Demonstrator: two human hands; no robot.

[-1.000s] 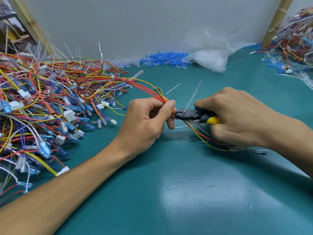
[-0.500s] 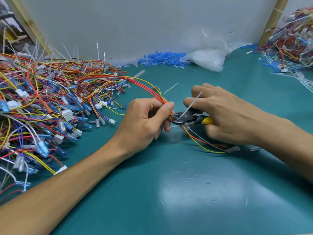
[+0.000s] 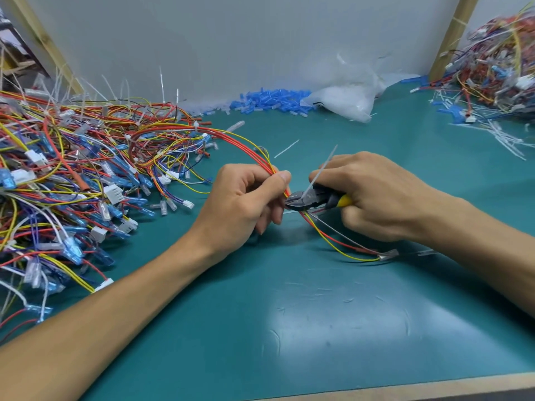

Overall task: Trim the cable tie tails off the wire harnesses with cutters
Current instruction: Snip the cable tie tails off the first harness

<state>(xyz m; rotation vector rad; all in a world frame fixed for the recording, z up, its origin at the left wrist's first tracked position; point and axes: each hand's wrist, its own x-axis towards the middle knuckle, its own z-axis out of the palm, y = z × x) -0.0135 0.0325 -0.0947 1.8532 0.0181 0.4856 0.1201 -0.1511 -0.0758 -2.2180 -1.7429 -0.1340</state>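
Trimming the cable tie tail (image 3: 321,169): procedure? (Trainee)
(Lead) The left hand (image 3: 246,204) pinches the wire harness (image 3: 246,151) at 9 o'clock of the cutters (image 3: 307,199); the right hand (image 3: 376,195) wraps the handles, jaws at the tail's base. Seat flush to the tie head, clear of wires, then squeeze.
Count? (Trainee)
(Lead) One cutters, one upright tail, one held harness, two heaps (image 3: 72,175): 9 and 2 o'clock on the tabletop (image 3: 318,314)

Left hand (image 3: 243,204) and right hand (image 3: 376,198) are both bare, same for the forearms (image 3: 115,314) all the way out of frame. Left thumbnail (image 3: 285,175) looks short and plain.
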